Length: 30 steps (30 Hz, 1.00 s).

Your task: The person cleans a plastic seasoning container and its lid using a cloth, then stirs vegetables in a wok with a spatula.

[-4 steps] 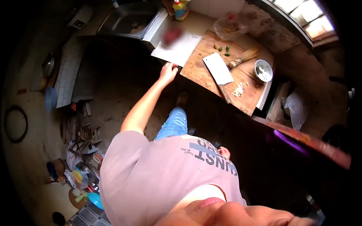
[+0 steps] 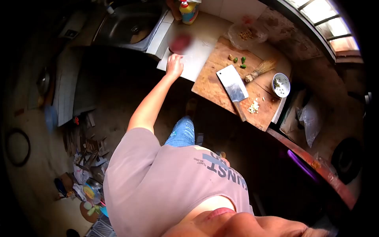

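My left hand (image 2: pixel 174 66) reaches over the front edge of the white counter (image 2: pixel 193 65), its fingers slightly bent and nothing visible in them. Just beyond its fingertips is a blurred dark red thing (image 2: pixel 181 42), whose kind I cannot make out; whether they touch is unclear. Only a sliver of my right hand (image 2: pixel 226 162) shows past the shirt, so its fingers are hidden. Right of my left hand, a cleaver (image 2: pixel 233 83) lies on a wooden chopping board (image 2: pixel 209 81). Chopped white pieces (image 2: pixel 253 106) lie near its handle, and small green peppers (image 2: pixel 243 60) lie behind the blade.
A straw brush (image 2: pixel 261 70) and a white bowl (image 2: pixel 280 85) with green bits stand on the board's right side. Behind it lies a clear plastic bag (image 2: pixel 246 35). A metal sink (image 2: pixel 148 39) and a yellow bottle (image 2: pixel 188 12) are at the back left.
My left hand has moved forward onto the white counter, closer to the red thing. My right hand has slipped mostly behind the shirt. The view has shifted slightly.
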Motion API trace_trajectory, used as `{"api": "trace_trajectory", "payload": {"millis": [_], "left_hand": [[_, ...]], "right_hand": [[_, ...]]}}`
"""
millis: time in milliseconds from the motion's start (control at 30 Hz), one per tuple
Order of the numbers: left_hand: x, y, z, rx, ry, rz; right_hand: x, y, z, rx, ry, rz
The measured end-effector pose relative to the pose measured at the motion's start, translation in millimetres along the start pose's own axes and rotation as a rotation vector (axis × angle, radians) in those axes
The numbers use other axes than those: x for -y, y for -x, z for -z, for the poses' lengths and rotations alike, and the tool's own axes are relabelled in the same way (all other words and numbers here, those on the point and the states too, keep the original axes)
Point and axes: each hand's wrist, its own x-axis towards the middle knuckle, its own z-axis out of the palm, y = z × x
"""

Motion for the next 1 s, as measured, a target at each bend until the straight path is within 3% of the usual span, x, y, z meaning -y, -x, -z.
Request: {"api": "trace_trajectory", "payload": {"millis": [33,100,167,233,267,300,367,433,533,567,633,700,767,833,900,933,1000], "left_hand": [[11,-14,-21,-0.054,-0.054,-0.08],[25,-77,-11,-0.023,-0.152,-0.041],[51,-97,-33,0.207,-0.188,0.074],[81,-115,-62,0.203,-0.134,0.19],[60,-126,-29,0.199,-0.077,0.126],[42,-126,-4,0.162,0.3,0.3],[50,-116,9,0.241,1.075,0.454],[35,-90,38,0.426,1.538,0.495],[-46,-50,98,0.657,1.864,0.579],[-59,-44,100,0.795,1.942,0.62],[-53,-17,63,1.248,2.25,0.515],[-97,6,77,1.725,2.191,0.492],[-131,45,84,1.212,1.827,0.653],[-174,89,119,1.493,1.843,0.673],[-203,145,131,1.496,1.645,0.44],[-213,169,131,1.628,1.606,0.268],[-220,228,142,1.743,1.443,0.162]], "right_hand": [[54,18,-8,0.022,0.071,-0.099],[128,-7,-45,0.072,-0.133,-0.015],[203,0,-57,0.01,-0.312,-0.097],[242,-5,-59,-0.071,-0.352,-0.16],[252,-8,-59,-0.105,-0.334,-0.135],[257,-12,-59,-0.151,-0.316,-0.13],[261,-15,-63,-0.214,-0.331,-0.13],[265,-12,-69,-0.28,-0.41,-0.125],[279,5,-83,-0.307,-0.432,-0.076],[276,4,-87,-0.31,-0.441,-0.07],[287,20,-97,-0.332,-0.496,-0.027],[295,35,-102,-0.346,-0.544,0.061],[306,53,-104,-0.359,-0.635,0.184],[312,81,-110,-0.35,-0.822,0.313],[315,112,-115,-0.355,-0.981,0.432],[311,127,-117,-0.391,-0.965,0.535],[293,174,-135,-0.486,-1.015,0.615]]}}
